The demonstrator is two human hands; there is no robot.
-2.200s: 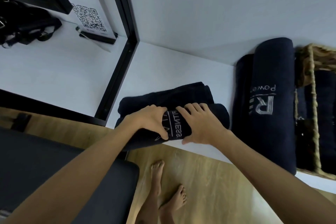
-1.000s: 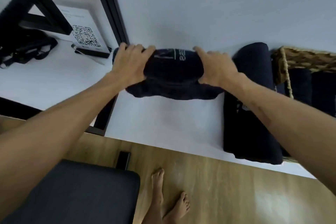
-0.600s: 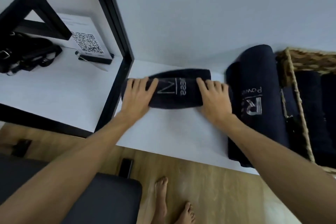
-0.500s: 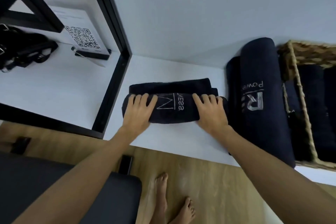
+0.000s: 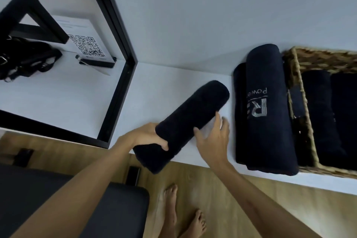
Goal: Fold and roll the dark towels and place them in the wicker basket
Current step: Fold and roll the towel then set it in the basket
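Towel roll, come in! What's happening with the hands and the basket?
Left hand grips rolled towel. Right hand open beside it. Logo towel lies before wicker basket.

White shelf against a pale wall, divided at left by a black frame. Far left: black bag and QR-code sign. Near: wooden floor, dark bench, bare feet.
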